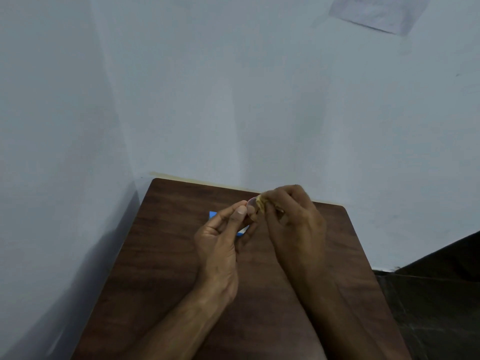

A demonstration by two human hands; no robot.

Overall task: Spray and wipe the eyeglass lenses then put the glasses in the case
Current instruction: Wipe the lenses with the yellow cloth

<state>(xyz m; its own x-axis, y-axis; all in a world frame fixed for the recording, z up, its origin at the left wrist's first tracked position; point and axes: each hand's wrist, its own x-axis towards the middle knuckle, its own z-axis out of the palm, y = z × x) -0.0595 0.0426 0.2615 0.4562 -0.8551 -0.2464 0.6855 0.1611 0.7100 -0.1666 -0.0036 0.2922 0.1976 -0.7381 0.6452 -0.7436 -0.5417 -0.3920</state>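
Above a dark wooden table (pixel 161 255) both my hands meet. My left hand (pixel 223 242) pinches the rim of the eyeglasses (pixel 251 203), of which only one clear lens shows between thumb and fingers. My right hand (pixel 293 219) presses a small yellowish cloth (pixel 260 202) against that lens. The rest of the frame is hidden behind my fingers. A blue flat object (pixel 213 215) lies on the table behind my left hand, mostly covered; whether it is the case I cannot tell. No spray bottle is in view.
The table stands in a corner, with pale blue walls at its left and far edges. A dark floor (pixel 436 294) drops off to the right of the table. A sheet of paper (pixel 376 11) is stuck high on the wall.
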